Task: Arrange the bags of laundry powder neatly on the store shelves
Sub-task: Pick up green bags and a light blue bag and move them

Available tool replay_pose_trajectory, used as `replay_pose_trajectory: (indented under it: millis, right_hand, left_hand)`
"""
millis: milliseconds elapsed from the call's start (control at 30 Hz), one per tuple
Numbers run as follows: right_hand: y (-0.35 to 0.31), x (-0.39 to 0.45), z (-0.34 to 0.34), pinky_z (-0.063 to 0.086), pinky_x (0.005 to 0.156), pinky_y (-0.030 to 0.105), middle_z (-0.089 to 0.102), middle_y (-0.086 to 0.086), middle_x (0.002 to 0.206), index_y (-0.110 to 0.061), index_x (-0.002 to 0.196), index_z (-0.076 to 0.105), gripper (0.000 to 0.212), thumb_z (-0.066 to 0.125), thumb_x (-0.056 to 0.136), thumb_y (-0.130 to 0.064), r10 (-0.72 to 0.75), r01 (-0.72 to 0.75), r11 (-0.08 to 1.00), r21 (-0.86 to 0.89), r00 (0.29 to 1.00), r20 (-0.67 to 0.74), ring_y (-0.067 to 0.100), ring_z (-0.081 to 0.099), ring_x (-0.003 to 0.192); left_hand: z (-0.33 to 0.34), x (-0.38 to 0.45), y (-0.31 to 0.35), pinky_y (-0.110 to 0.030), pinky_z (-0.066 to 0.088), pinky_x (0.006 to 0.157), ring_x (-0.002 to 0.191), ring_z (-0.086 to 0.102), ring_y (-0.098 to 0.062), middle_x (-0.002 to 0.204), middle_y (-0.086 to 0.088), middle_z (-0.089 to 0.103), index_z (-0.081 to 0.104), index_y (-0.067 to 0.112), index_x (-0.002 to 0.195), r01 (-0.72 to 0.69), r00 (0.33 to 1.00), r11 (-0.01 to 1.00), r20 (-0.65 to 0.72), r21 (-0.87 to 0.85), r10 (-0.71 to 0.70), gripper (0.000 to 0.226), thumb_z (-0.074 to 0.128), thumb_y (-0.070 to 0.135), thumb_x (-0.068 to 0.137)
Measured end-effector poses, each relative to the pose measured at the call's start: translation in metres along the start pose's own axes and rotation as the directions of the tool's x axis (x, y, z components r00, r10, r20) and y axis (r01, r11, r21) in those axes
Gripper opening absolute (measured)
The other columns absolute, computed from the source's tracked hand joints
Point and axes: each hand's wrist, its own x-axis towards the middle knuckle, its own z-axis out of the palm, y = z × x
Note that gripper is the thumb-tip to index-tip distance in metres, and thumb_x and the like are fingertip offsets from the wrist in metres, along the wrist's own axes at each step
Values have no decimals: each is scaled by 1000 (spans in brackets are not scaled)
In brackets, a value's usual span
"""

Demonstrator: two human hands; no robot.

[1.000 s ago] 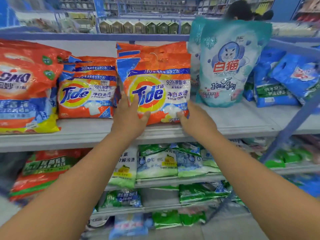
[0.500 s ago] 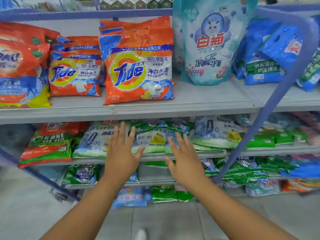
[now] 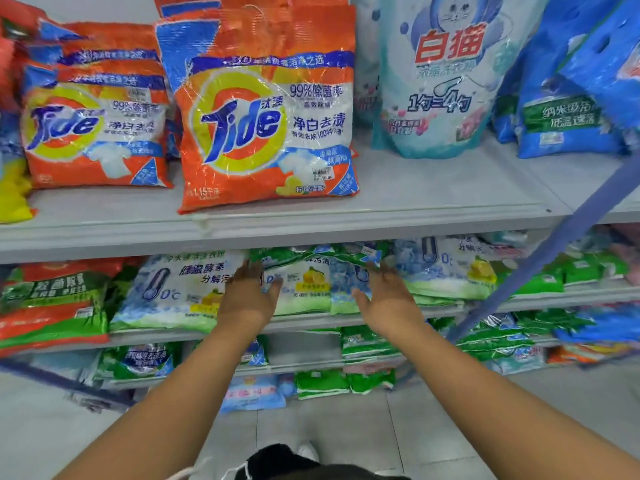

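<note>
On the upper shelf (image 3: 415,206) an orange Tide bag (image 3: 266,112) stands upright at the front, with a second Tide bag (image 3: 93,133) to its left. On the shelf below lie white, blue and green powder bags. My left hand (image 3: 247,296) and my right hand (image 3: 388,299) reach with straight fingers to either side of the middle bag (image 3: 304,285) there. Both hands look open at the bag's edges; whether they touch it is blurred.
A pale blue cat-brand pouch (image 3: 440,74) and blue bags (image 3: 568,109) stand right of the Tide bags. Red and green bags (image 3: 52,303) lie at lower left. A slanted blue shelf post (image 3: 540,268) crosses at right. Lower shelves hold more green bags; tiled floor lies below.
Both hands let go of the front Tide bag, which now stands alone on the upper shelf. They dropped to the shelf below and reached in towards the middle bag. The view tilted down.
</note>
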Motion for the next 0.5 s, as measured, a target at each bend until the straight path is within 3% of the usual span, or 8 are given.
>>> replay_pose_trajectory:
  millis: [67,167,233,267,333,400,500]
  right_hand:
    - [-1,16,0,25,122,43,3,10,170,-20,162,6,75,39,103,-52,61,-62,996,59,998,15,31,7,156]
    - [3,37,1,24,121,42,7,19,168,-13,162,3,77,37,105,-51,130,-131,989,75,991,15,37,12,154]
    - [10,53,2,27,119,41,20,25,163,-2,159,11,77,37,105,-50,151,-150,987,63,988,-12,37,23,151]
    - [13,63,2,35,114,41,33,27,156,3,154,23,74,40,104,-49,166,-162,981,104,986,-30,38,35,144]
    - [15,81,0,50,88,39,60,25,127,6,130,49,61,46,102,-48,229,-210,946,248,972,-50,36,60,114]
    - [17,96,-3,46,67,33,68,19,107,3,114,58,57,48,100,-51,297,-271,909,315,954,-36,31,64,87]
    - [19,108,-5,41,59,28,72,16,104,3,118,62,62,57,95,-54,341,-324,891,317,940,4,26,60,71]
  left_hand:
    - [5,14,-1,-42,40,112,140,41,-37,155,-18,40,35,11,154,52,999,994,0,-93,-53,69,49,52,101]
    - [12,34,-8,-40,36,112,138,41,-38,150,-22,44,39,2,149,101,995,980,8,-169,-101,66,51,47,101]
    - [17,50,-11,-42,49,97,115,58,-39,128,-24,61,56,0,129,162,986,956,-4,-243,-168,59,53,51,98]
    - [18,57,-9,-40,51,84,100,62,-37,117,-23,66,61,-1,118,216,975,938,5,-272,-223,61,52,55,97]
    - [16,66,-2,-34,43,68,80,60,-32,104,-25,70,67,-5,106,300,954,920,65,-253,-293,69,48,61,97]
    - [20,72,2,-32,39,62,68,57,-28,96,-23,70,69,-7,102,353,936,898,85,-262,-343,71,48,60,98]
    - [20,71,4,-35,48,63,65,63,-26,85,-19,70,67,-6,97,413,908,837,101,-358,-406,66,60,59,92]
